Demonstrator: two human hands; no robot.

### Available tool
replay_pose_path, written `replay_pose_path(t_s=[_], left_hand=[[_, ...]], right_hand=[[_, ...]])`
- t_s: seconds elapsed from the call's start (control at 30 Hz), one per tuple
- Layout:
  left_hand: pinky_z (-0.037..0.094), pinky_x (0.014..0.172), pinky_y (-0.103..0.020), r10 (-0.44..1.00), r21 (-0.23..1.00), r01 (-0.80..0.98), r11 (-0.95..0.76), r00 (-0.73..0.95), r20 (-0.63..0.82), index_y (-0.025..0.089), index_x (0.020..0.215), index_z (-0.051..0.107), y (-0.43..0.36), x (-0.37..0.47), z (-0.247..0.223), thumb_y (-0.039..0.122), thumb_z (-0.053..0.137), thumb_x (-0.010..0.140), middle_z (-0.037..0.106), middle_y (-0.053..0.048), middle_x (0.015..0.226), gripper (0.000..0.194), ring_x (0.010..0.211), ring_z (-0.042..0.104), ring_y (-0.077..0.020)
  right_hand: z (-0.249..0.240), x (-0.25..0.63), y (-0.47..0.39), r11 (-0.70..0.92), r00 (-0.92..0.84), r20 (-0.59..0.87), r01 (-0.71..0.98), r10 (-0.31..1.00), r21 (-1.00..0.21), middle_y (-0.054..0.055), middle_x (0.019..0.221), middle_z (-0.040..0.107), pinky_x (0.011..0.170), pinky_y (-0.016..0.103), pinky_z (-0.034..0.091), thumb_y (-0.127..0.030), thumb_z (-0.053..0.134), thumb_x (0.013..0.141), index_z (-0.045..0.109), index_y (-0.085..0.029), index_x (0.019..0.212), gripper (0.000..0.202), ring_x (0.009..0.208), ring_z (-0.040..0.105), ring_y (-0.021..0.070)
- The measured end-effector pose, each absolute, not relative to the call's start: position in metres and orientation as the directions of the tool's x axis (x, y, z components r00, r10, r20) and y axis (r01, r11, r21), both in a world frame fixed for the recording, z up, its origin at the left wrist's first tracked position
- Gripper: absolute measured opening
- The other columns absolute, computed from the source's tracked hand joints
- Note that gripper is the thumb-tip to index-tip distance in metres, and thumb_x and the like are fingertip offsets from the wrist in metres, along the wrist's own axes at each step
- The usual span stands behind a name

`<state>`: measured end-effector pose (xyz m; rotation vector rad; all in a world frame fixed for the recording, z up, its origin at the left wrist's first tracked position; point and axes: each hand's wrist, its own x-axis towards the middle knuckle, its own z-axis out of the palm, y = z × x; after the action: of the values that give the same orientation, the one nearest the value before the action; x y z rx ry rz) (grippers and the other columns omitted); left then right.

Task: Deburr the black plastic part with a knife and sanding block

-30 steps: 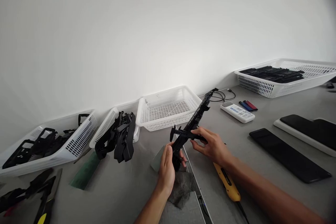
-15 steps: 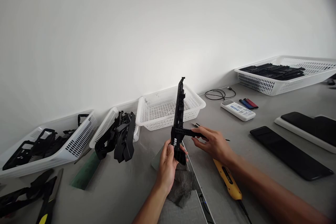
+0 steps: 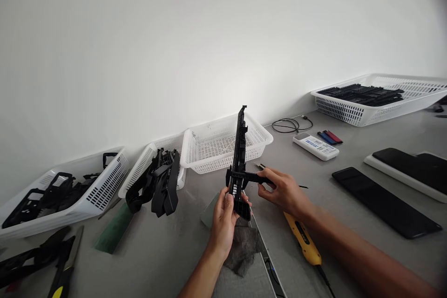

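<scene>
1. The left hand [image 3: 223, 228] has its thumb and fingers clamped on the lower end of a long black plastic part [image 3: 239, 142], which stands nearly upright above the table [image 3: 167, 247].
2. The right hand [image 3: 284, 192] pinches a black caliper [image 3: 257, 178] between thumb and fingers.
3. The caliper lies across the part, just above the left hand; whether its jaws press on the part, I cannot tell.
4. A white basket [image 3: 207, 166] sits behind the part.
5. A dark cloth [image 3: 241, 253] lies below, near a yellow tool [image 3: 308, 247].
</scene>
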<state>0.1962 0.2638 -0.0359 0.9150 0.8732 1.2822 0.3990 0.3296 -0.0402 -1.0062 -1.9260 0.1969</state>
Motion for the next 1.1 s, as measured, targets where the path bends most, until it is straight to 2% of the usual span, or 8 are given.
replay_pose_path(t_s=[0.37, 1.1], left_hand=[[0.059, 0.078, -0.035, 0.998, 0.917, -0.394, 0.055, 0.052, -0.038, 0.019, 0.108, 0.066, 0.2648, 0.1968, -0.0288, 0.054, 0.067, 0.096, 0.072, -0.009, 0.103, 0.037, 0.096, 0.071, -0.0239], [0.058, 0.080, -0.036, 0.997, 0.915, -0.398, 0.066, 0.060, -0.045, 0.019, 0.107, 0.067, 0.2650, 0.1966, -0.0277, 0.053, 0.067, 0.097, 0.072, -0.009, 0.103, 0.036, 0.094, 0.070, -0.0230]], right_hand=[[-0.0424, 0.4014, 0.3318, 0.684, -0.274, 0.657, 0.512, 0.703, -0.519, 0.001, 0.084, 0.072, 0.055, 0.024, 0.047, -0.022, 0.062, 0.092, 0.071, -0.023, 0.112, 0.022, 0.056, 0.058, 0.0123], [-0.0399, 0.4007, 0.3301, 0.667, -0.266, 0.637, 0.503, 0.724, -0.549, 0.003, 0.080, 0.072, 0.056, 0.024, 0.053, -0.024, 0.061, 0.094, 0.072, -0.022, 0.113, 0.022, 0.064, 0.067, 0.0155]])
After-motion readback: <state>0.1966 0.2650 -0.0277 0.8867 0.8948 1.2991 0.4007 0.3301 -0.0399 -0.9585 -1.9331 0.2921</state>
